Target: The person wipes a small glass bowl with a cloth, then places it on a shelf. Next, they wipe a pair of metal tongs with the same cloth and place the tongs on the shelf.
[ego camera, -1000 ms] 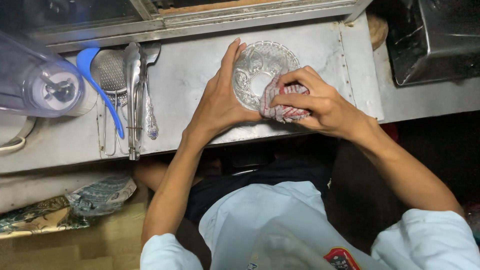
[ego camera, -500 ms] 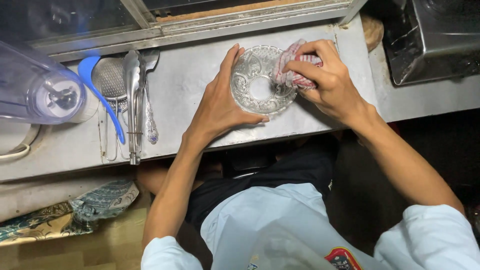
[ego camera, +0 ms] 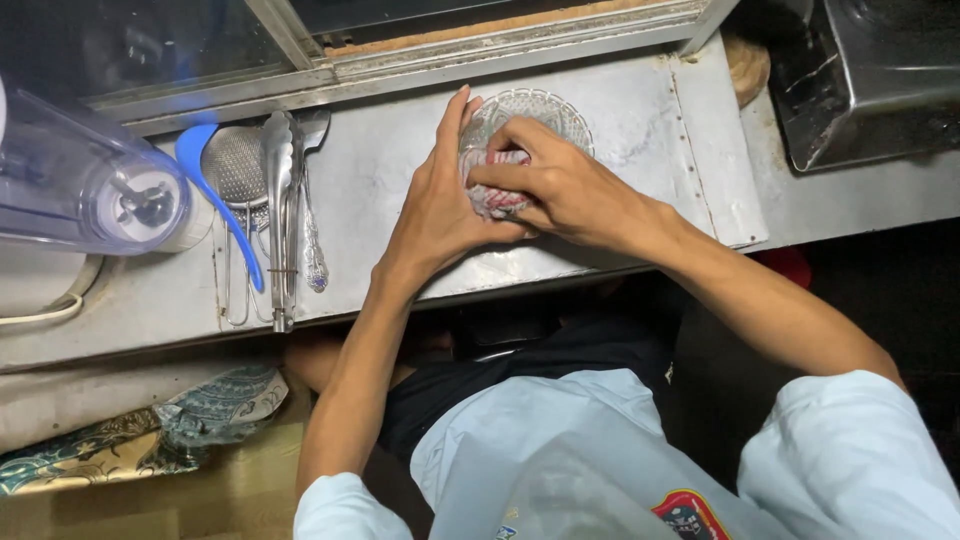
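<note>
My left hand (ego camera: 440,215) is curled around the near-left edge of the glass bowl (ego camera: 548,108), fingers stretched up along its rim and thumb tucked under the near side, bracing it on the metal counter (ego camera: 380,170). My right hand (ego camera: 560,185) is closed into a loose fist over the cloth (ego camera: 497,196), a red-and-white checked rag bunched under my fingertips and pressed down into the middle of the bowl. Only the far arc of the rim shows past my knuckles, so I cannot tell whether the bowl sits flat or slightly tipped toward me.

The bowl is cut glass with a raised pattern, so I judge it stiff, fairly heavy for what it is, and breakable if it slides off the counter edge, which lies just beside it. The pattern gives some grip; the rim is the best place to hold, pinched between thumb and fingers (never by one edge alone). The cloth is soft and limp and takes any grip.

To my left lie tongs (ego camera: 277,200), a blue ladle (ego camera: 215,190), a strainer (ego camera: 235,165) and a clear plastic jug (ego camera: 85,185), well apart from the bowl.
</note>
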